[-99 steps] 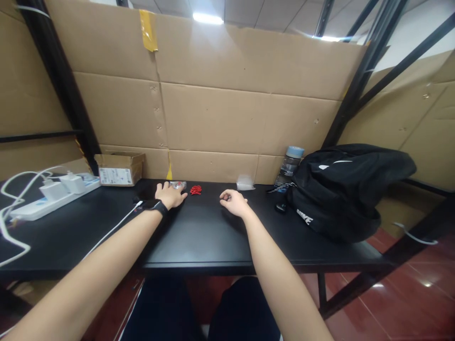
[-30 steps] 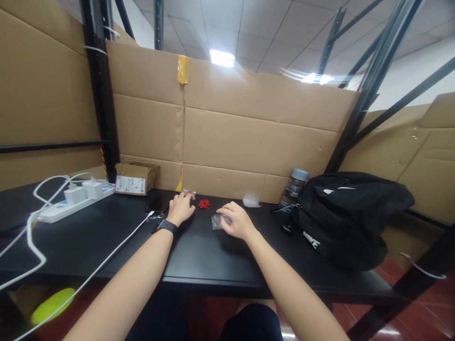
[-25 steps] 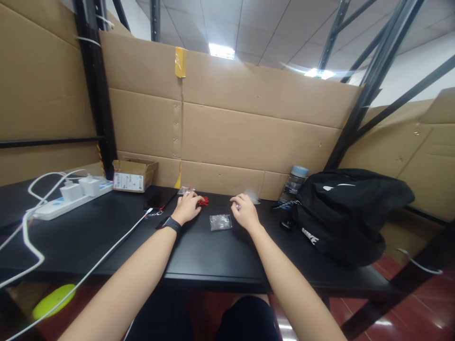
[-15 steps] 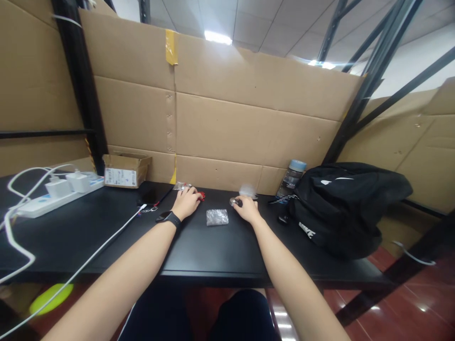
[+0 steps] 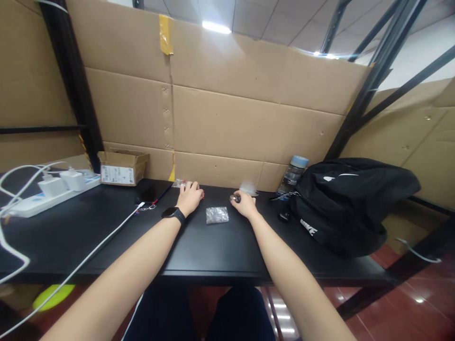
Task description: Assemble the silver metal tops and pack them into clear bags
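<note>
My left hand [image 5: 191, 196], with a black watch on its wrist, rests at the back of the black table [image 5: 213, 251]. Its fingers curl over something small and red [image 5: 202, 194], mostly hidden. A small clear packet [image 5: 179, 183] lies just behind it. My right hand [image 5: 244, 203] pinches a small dark, shiny round object [image 5: 235, 198] at the tabletop. Between the hands, a little nearer to me, lies a flat silvery plastic packet [image 5: 217, 215], untouched. Behind my right hand is a translucent plastic item [image 5: 249, 188].
A power strip [image 5: 31, 203] with white plugs and cables, an open cardboard box [image 5: 122, 168] and a dark phone [image 5: 149, 193] are on the left. A bottle [image 5: 292, 175] and a black backpack [image 5: 348, 208] stand right. Cardboard [image 5: 227, 118] walls the back.
The camera view has shifted slightly. My left hand has moved a little right, over the red thing, which shows less now. My right hand keeps the round object at nearly the same place.
</note>
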### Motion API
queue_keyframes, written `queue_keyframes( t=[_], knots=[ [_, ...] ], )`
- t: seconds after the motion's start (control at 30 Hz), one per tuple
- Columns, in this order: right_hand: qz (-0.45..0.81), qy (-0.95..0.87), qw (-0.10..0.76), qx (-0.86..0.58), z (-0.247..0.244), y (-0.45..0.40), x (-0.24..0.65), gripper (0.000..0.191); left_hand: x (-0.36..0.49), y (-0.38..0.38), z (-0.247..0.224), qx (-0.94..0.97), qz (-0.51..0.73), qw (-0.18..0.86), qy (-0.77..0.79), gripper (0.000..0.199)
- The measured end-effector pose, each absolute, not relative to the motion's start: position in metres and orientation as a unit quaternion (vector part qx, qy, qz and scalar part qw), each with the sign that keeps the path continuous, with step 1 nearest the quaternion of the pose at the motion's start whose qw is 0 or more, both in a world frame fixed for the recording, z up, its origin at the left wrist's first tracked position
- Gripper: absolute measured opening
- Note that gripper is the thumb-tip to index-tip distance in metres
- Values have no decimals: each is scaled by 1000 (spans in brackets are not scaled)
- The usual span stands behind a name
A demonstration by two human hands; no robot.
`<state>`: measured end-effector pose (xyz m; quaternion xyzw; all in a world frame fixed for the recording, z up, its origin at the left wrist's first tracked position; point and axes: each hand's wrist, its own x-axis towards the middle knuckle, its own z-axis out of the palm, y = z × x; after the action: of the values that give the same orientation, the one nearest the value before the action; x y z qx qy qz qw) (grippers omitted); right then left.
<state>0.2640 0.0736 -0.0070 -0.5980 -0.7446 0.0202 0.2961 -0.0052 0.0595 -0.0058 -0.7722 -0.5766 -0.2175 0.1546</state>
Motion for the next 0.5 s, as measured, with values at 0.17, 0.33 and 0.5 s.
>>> queue_keyframes(
  t=[0.17, 0.33, 0.5],
  knots=[
    [40, -737, 317, -596, -8, 75, 264, 31, -1, 55, -4, -781, -249, 152, -553, 21],
    [58, -725, 334, -600, -10, 75, 265, 33, 6, 52, -6, -760, -305, 87, -567, 21],
    [89, -709, 360, -600, -15, 82, 272, 33, 10, 48, -5, -740, -357, 4, -570, 13]
  ],
)
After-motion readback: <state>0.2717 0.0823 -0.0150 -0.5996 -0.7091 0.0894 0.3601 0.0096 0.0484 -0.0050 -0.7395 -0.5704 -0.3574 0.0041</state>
